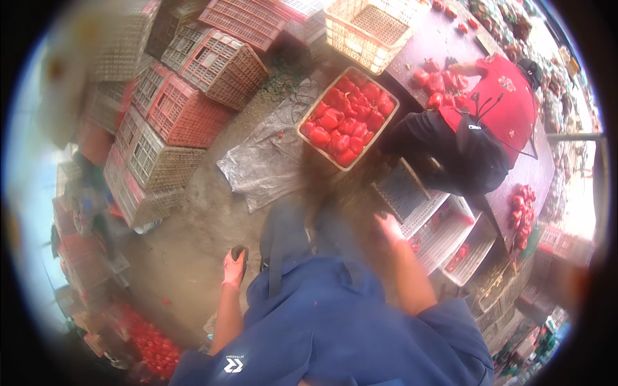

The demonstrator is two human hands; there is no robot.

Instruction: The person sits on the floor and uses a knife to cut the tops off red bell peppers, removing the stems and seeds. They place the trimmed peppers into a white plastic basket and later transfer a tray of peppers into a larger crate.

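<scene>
My left hand, in a pink and dark work glove, hangs at my side over the dirt floor; its fingers look curled, and no object shows in it. My right hand, gloved too and blurred, is beside the rim of a white plastic crate; whether it touches the crate cannot be told. Ahead of me a plastic crate full of red bell peppers stands on the ground. A crumpled translucent plastic sheet lies to the left of that crate.
Stacked pink and white plastic crates rise at the left. At the right a person in a red top leans over a table with red peppers. A pale crate sits at the top. More red peppers lie at lower left.
</scene>
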